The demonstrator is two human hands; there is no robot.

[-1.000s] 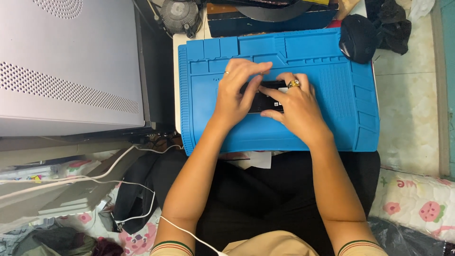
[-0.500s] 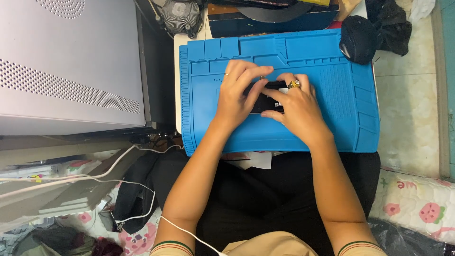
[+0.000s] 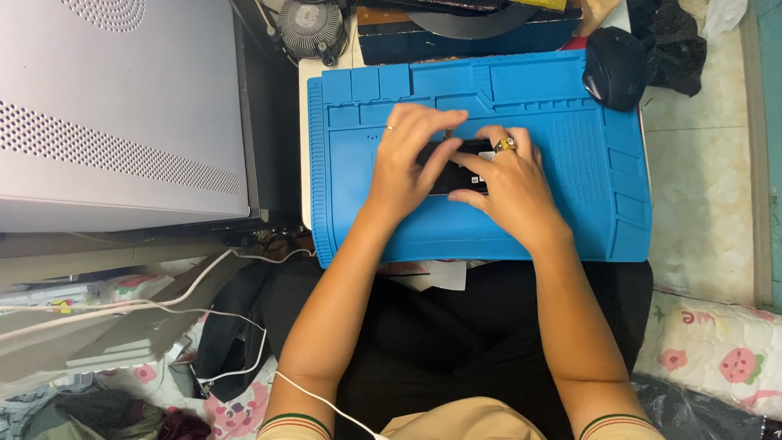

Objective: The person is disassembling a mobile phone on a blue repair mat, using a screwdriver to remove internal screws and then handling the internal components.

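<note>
- Grey computer case [image 3: 114,106]: large, perforated side panel, standing to the left of the worktop, well apart from the hands.
- Blue mat [image 3: 562,220]: moulded silicone sheet with small trays along its top and right edges, covering most of the worktop in front of the seated person.
- Black cloth bundle [image 3: 676,49]: heaped at the mat's top right corner, just beside the mouse.
- Left hand [image 3: 407,159]: lying on the mat's middle, fingers curled over the left part of the black device and pressing on it; a thin ring on one finger.
- Right hand [image 3: 509,183]: on the mat just beside the left hand, fingers bent around the right part of the same device, pinching its edge; a gold ring on one finger.
- Cooling fan [image 3: 311,26]: round, grey, finned, beyond the mat's top left corner.
- Black mouse [image 3: 615,69]: resting on the mat's top right edge.
- White cable [image 3: 163,301]: trailing over the clutter at lower left.
- Black device [image 3: 463,167]: small, flat, rectangular, at the mat's centre, held between both hands and mostly covered by them.
</note>
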